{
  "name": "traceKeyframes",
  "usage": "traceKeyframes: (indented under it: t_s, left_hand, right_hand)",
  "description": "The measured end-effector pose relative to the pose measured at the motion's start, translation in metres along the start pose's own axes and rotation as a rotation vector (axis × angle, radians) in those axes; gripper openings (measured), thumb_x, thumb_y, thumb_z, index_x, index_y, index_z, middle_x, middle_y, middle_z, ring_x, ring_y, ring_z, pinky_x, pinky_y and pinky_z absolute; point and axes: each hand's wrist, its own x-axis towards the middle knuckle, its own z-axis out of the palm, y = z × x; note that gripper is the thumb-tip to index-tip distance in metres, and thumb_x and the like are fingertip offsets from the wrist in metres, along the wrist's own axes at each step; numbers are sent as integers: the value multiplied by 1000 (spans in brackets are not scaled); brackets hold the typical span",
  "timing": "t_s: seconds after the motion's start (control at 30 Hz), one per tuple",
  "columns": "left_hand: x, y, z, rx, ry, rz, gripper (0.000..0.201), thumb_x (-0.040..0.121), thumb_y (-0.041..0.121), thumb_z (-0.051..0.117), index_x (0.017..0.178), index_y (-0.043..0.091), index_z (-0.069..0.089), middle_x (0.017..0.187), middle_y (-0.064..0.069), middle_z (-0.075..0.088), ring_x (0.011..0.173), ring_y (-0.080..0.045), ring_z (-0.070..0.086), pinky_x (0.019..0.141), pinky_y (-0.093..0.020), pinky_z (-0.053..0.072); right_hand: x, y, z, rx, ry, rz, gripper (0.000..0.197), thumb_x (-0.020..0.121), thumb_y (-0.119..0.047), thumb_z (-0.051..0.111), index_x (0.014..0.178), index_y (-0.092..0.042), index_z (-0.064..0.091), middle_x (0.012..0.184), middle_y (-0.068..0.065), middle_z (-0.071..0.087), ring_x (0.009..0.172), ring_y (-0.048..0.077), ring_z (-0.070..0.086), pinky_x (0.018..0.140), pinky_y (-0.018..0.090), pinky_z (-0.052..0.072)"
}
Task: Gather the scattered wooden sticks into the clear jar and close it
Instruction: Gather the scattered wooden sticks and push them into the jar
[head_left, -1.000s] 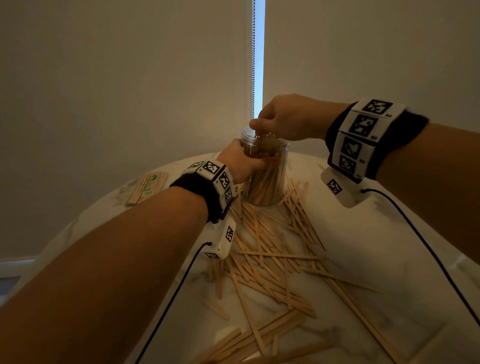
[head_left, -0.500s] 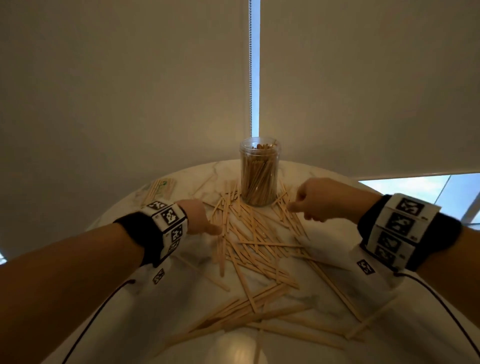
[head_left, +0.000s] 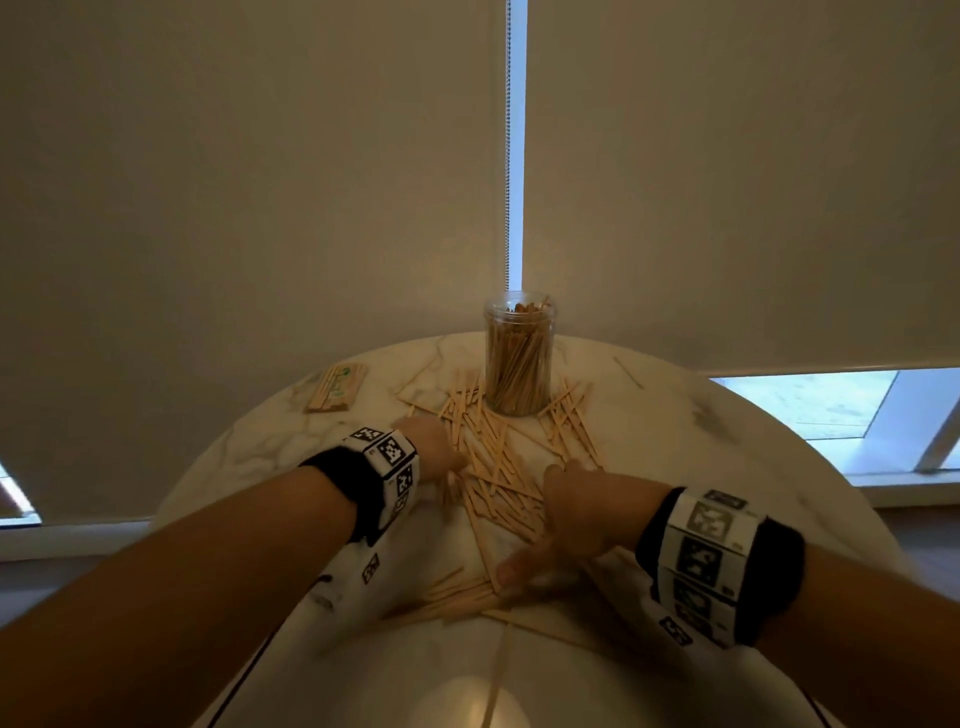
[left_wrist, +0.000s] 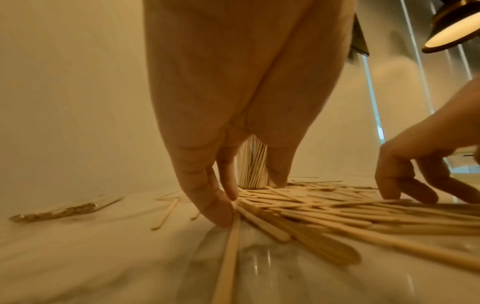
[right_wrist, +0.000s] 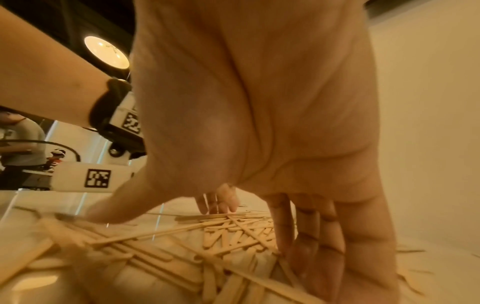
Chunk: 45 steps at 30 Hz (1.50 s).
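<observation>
A clear jar, lidless and packed with upright sticks, stands at the far side of the round marble table. Scattered wooden sticks lie in a heap between the jar and me. My left hand rests on the heap's left edge, straight fingers touching stick ends. My right hand lies spread over the heap's right side, fingers flat on the sticks and thumb stretched out to the left. Neither hand holds anything. No lid is in view.
A wrapped bundle of sticks lies at the table's back left. One long stick points toward me near the front edge, a thin one lies back right. Roller blinds hang close behind the table.
Both hands left the jar a second ago and came down onto the heap. Since half a second ago the right hand drew nearer to me and spread flat; the left edged toward the heap.
</observation>
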Motion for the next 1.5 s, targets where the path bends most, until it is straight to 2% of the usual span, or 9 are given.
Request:
traceKeyframes:
  t_s: [0.1, 0.27, 0.43, 0.6, 0.77, 0.9, 1.03, 1.27, 1.5]
  left_hand:
    - [5, 11, 5, 1, 31, -78, 60, 85, 71, 56, 72, 12, 57, 75, -6, 59, 72, -21, 58, 68, -32, 46]
    - [3, 16, 4, 45, 62, -103, 45, 94, 40, 65, 117, 2, 62, 118, -12, 66, 109, -27, 64, 84, -32, 50]
    - [5, 10, 3, 76, 58, -148, 43, 94, 40, 64, 119, 5, 63, 120, -10, 66, 110, -27, 63, 86, -31, 51]
    - [4, 13, 2, 98, 55, -169, 34, 96, 33, 63, 113, 3, 66, 118, -11, 69, 109, -26, 65, 79, -28, 50]
    - [4, 21, 4, 28, 39, -169, 44, 86, 47, 72, 102, 7, 64, 100, -8, 65, 99, -25, 65, 78, -31, 51]
    - [7, 30, 4, 65, 19, -170, 39, 88, 39, 73, 106, 5, 65, 103, -8, 67, 100, -26, 67, 87, -36, 57]
    - [3, 38, 2, 134, 35, -187, 26, 93, 32, 64, 86, 8, 59, 83, -4, 59, 86, -18, 64, 67, -25, 52]
    - [4, 32, 4, 18, 27, -227, 36, 89, 33, 69, 113, 7, 64, 113, -10, 68, 105, -25, 66, 90, -36, 56]
    - [4, 31, 5, 1, 19, -249, 26, 88, 28, 69, 104, 8, 62, 88, -6, 62, 90, -23, 64, 77, -31, 54]
  right_hand:
    - [-5, -3, 5, -34, 34, -11, 114, 57, -78, 74, 140, -10, 34, 134, 13, 39, 120, 32, 46, 99, 44, 47]
    - [-9, 15, 1, 11, 174, -95, 49, 87, -55, 65, 114, -15, 56, 102, 2, 54, 90, 17, 51, 77, 29, 46]
    - [-10, 23, 7, -60, 170, -130, 74, 75, -74, 63, 119, -15, 54, 113, 4, 53, 94, 17, 49, 82, 31, 48]
    - [-10, 19, 7, -66, 235, -152, 30, 92, -41, 60, 106, -15, 64, 102, 4, 62, 91, 21, 60, 82, 35, 55]
    - [-14, 16, 4, -82, 209, -165, 46, 87, -56, 61, 107, -15, 64, 100, 3, 60, 90, 20, 59, 76, 31, 53]
    - [-12, 13, 5, -93, 198, -174, 41, 87, -47, 66, 108, -12, 63, 103, 7, 61, 93, 24, 59, 76, 33, 51]
    - [-11, 11, 5, -96, 196, -187, 37, 88, -40, 67, 109, -10, 64, 106, 10, 61, 94, 27, 60, 82, 39, 55]
    - [-8, 16, 5, -117, 200, -194, 31, 95, -26, 61, 122, -12, 60, 117, 9, 61, 106, 26, 58, 89, 35, 51]
    - [-9, 15, 5, -144, 196, -219, 24, 94, -17, 56, 117, -13, 62, 112, 10, 61, 102, 27, 59, 86, 36, 51]
